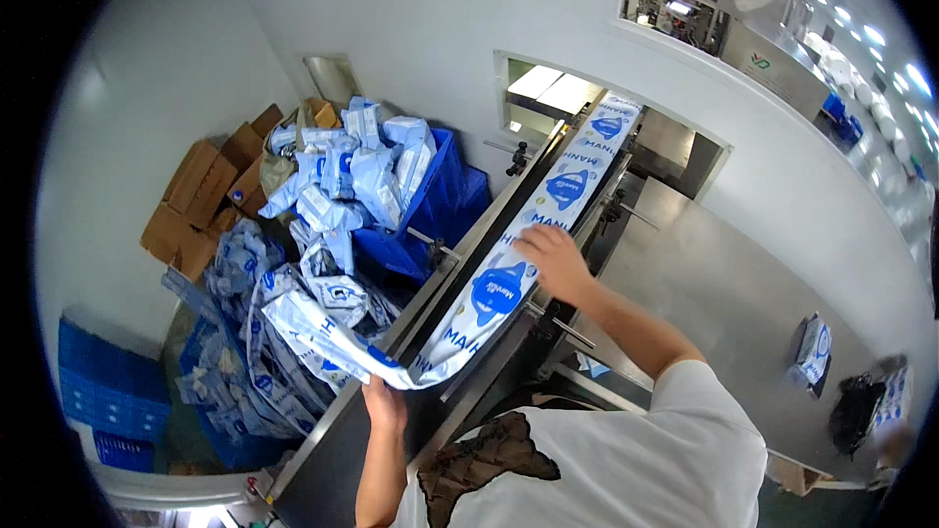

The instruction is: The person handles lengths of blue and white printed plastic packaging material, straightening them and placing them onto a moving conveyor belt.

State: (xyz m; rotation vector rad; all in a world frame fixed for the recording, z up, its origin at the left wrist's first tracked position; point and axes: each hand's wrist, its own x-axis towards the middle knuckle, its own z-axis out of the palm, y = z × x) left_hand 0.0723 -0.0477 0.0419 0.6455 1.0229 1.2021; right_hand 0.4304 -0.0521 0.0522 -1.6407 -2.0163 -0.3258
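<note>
Two hands work apart: left hand [383, 401] grips the film strip's [509, 279] end off the conveyor [460, 259] edge, right hand [553, 259] presses it flat; most remains on the belt.

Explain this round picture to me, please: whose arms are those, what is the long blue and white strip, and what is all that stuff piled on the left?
The picture comes from a wide-angle camera on a person's head, looking down, so edges bend. The arms are the wearer's own. The right hand lies flat on a long strip of white and blue printed packaging film running along a narrow metal conveyor that comes through an opening in the white wall. The left hand grips the strip's near end, which curls off the conveyor to the left. There, loose film is heaped in a blue bin, beside flattened cardboard boxes and blue crates.
</note>
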